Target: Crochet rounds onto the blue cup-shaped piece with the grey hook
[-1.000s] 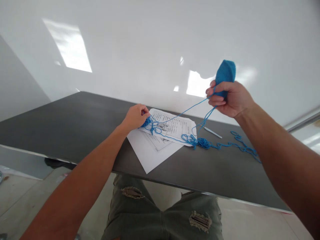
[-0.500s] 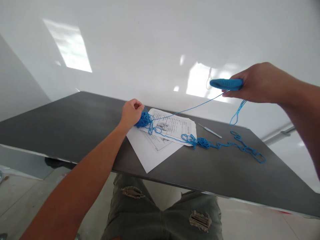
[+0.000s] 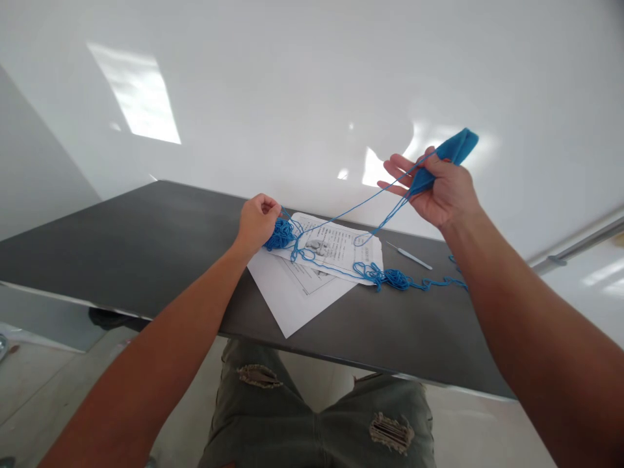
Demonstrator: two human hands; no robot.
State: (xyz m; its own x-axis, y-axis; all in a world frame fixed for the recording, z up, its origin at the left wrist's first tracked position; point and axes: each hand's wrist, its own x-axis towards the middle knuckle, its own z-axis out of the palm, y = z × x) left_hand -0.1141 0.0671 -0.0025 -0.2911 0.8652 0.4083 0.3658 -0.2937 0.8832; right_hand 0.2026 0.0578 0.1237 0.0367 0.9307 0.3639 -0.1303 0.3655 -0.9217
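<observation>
My left hand (image 3: pixel 260 220) is closed in a pinch on a thin strand of blue yarn, beside a tangled heap of blue yarn (image 3: pixel 279 234) at the sheets' left edge. Raised above the right part of the table, my right hand (image 3: pixel 433 185) grips a flat, folded blue yarn bundle (image 3: pixel 458 147) between thumb and palm, its other fingers spread. A taut strand (image 3: pixel 363 205) runs from the heap up to this bundle. From its lower end a loose loop of yarn (image 3: pixel 387 220) hangs over the paper.
Two overlapping printed sheets (image 3: pixel 292 312) lie on the dark table (image 3: pixel 121 247). A smaller yarn tangle (image 3: pixel 397 279) rests at their right edge, its tail trailing right behind my forearm. A crochet hook with a pale handle (image 3: pixel 414 258) lies behind it. A white wall (image 3: pixel 273 97) borders the table.
My right hand has swung left and turned palm up, tilting the blue bundle upward. The hanging yarn loop has moved left over the paper. My left hand has stayed in place.
</observation>
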